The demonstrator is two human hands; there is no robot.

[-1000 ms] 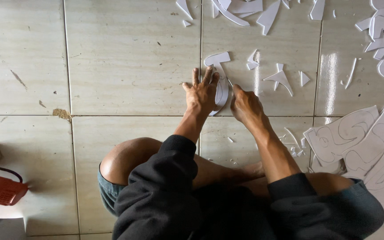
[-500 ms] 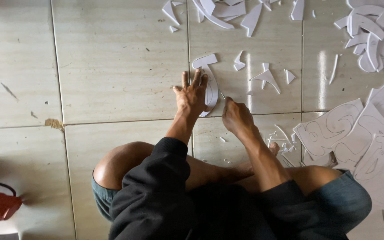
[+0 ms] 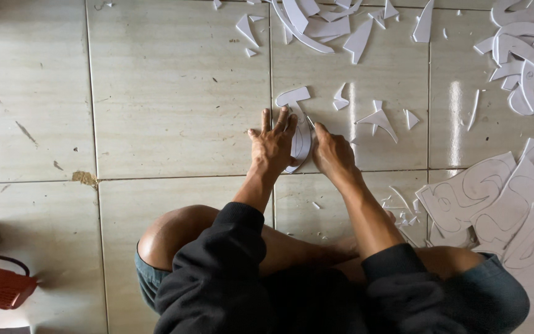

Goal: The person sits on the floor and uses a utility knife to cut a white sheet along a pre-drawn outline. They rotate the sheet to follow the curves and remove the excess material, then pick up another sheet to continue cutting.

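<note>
White curved foam-sheet piece (image 3: 301, 139), half-trimmed, lies pinned under the splayed left hand (image 3: 273, 145) while the right hand (image 3: 332, 151) grips a small blade (image 3: 311, 122) closed-fisted, many offcuts (image 3: 341, 28) already strewn.

Only one view is given — a camera worn on the head, aimed almost straight down at a tiled floor (image 3: 174, 93). The scene is seen from above the wearer's own body: dark sleeves and bent knees fill the lower middle of the frame, and both forearms are extended upward toward the centre. The left hand (image 3: 273, 145) and right hand (image 3: 334, 151) are framed just above centre, at about arm's length. White cut-out pieces (image 3: 526, 55) are caught along the upper and right edges — partly cropped.
</note>
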